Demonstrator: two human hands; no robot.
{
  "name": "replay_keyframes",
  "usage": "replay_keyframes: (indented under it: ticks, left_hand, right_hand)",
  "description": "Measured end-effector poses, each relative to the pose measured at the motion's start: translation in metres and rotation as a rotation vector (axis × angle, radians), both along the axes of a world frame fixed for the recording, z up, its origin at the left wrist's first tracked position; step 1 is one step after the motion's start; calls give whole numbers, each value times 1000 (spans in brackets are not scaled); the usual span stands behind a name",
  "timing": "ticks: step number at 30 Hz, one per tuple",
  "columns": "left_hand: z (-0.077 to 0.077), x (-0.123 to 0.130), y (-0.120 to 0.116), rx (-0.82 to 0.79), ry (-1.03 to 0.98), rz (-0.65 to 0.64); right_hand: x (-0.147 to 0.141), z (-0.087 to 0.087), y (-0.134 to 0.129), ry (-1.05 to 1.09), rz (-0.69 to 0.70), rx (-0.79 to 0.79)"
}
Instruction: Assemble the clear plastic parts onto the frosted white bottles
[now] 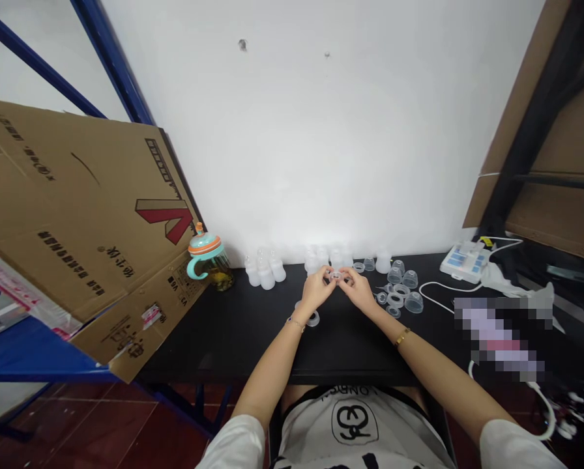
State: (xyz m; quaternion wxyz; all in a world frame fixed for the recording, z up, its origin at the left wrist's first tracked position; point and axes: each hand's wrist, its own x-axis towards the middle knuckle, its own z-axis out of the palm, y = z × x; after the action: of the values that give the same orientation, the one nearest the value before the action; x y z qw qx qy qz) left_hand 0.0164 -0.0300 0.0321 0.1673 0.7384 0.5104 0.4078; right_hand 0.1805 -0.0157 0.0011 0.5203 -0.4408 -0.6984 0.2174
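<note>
Over the black table, my left hand (317,288) and my right hand (356,289) meet with bent fingers at a small clear ring-shaped part (336,276), gripping it from both sides. Behind them, several white bottles (335,256) stand along the wall. By my left wrist lies another clear ring (313,318), partly covered by the wrist. To the right of my right hand are several clear cups (414,301) and rings (395,299), close together. A group of white bottles with clear tops (265,273) stands farther left.
At the left, a jug with a turquoise handle and orange-banded lid (204,245) stands beside a large cardboard box (101,215). At the right are a white-and-blue case (464,260), a white cable (438,284) and a blurred patch.
</note>
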Motion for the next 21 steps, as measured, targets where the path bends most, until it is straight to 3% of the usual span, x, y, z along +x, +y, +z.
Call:
replay_keyframes:
  ticks: [21]
  left_hand:
    - [-8,0,6,40,95,23]
  right_hand:
    - [1,-3,4,-63,-58,56]
